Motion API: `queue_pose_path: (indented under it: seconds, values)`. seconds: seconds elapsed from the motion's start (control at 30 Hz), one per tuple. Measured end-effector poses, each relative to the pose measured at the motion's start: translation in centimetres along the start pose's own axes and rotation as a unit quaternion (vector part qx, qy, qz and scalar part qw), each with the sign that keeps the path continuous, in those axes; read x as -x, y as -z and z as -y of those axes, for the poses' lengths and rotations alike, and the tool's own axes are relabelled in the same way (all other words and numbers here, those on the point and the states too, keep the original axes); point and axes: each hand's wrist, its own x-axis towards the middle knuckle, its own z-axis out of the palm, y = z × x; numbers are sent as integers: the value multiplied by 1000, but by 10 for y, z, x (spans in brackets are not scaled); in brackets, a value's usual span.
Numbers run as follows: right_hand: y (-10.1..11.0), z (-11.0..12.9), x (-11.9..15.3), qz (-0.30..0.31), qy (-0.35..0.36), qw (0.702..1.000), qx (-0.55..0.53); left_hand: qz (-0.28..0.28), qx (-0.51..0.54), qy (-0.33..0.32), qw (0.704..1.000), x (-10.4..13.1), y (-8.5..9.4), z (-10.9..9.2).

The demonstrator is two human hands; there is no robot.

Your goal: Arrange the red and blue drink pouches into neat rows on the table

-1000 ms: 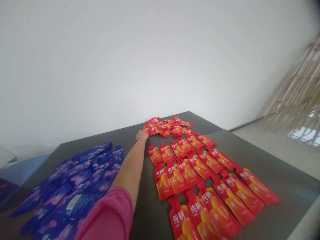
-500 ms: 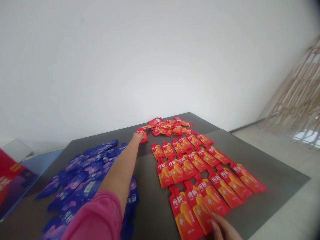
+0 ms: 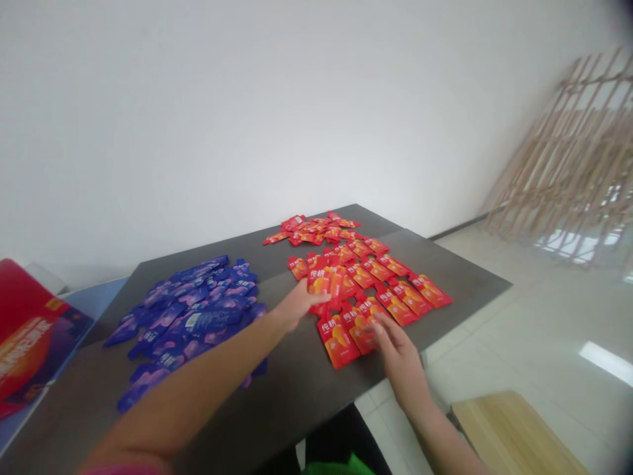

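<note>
— Centrally, what is seen on the dark surface (image 3: 297, 396)?

— A red sachet (image 3: 320, 282) is held up between the fingers of the left hand (image 3: 295, 305), just above the laid-out rows of red sachets (image 3: 380, 290). The right hand (image 3: 398, 346) is laid flat, fingers spread wide, on the nearest row.

— And what is found around them?

— A loose red heap (image 3: 316, 231) is seen at the far edge, a blue heap (image 3: 192, 313) to the left, a red box (image 3: 30, 343) beyond it. Nothing is blocked between hands and rows.
</note>
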Motion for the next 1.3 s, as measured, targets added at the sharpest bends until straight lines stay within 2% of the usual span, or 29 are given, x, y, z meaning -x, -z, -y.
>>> queue_pose_path:
  seconds: [0.07, 0.17, 0.23, 0.37, 0.43, 0.5, 0.57, 0.63, 0.73, 0.8, 0.93, 1.07, 1.17, 1.3]
  values:
    - [-1, 7, 7, 52, -40, 996, -62, 9, -12, -3, 1000, 38, -27, 20]
    - [-2, 2, 19, 37, -66, 992, -101, 11, -4, -16, 1000, 78, -50, 44]
    - [-1, -4, 26, 24, -74, 991, -111, 6, 14, -14, 1000, 90, -59, 57]
    - [1, -7, 30, 91, -72, 985, -125, 16, 26, -28, 999, 96, -67, 74]
    - [6, -6, 22, 96, -61, 987, -115, 0, 34, -45, 998, 93, -65, 75]
    - [17, -4, 3, 67, -44, 992, -95, -57, 48, -70, 995, 86, -56, 71]
    - [34, -3, -27, 31, -20, 998, -58, -125, 54, -103, 985, 75, -40, 65]
    - [50, -3, -61, 4, 2, 1000, 22, -182, 51, -132, 973, 63, -21, 60]
    - [63, -7, -101, 41, 11, 974, 225, -225, 62, -135, 963, 50, -2, 62]
    - [62, -13, -114, 84, 13, 955, 285, -232, 79, -118, 962, 46, 2, 66]
    - [47, -22, -114, 131, 18, 934, 333, -223, 91, -107, 965, 46, -3, 72]
    - [38, -24, -108, 140, 26, 911, 387, -221, 96, -103, 965, 47, -5, 73]
    - [39, -23, -105, 120, 35, 897, 424, -221, 102, -93, 965, 46, -5, 73]
    - [45, -16, -98, 43, 117, 870, 478, -209, 119, -79, 967, 50, -7, 70]
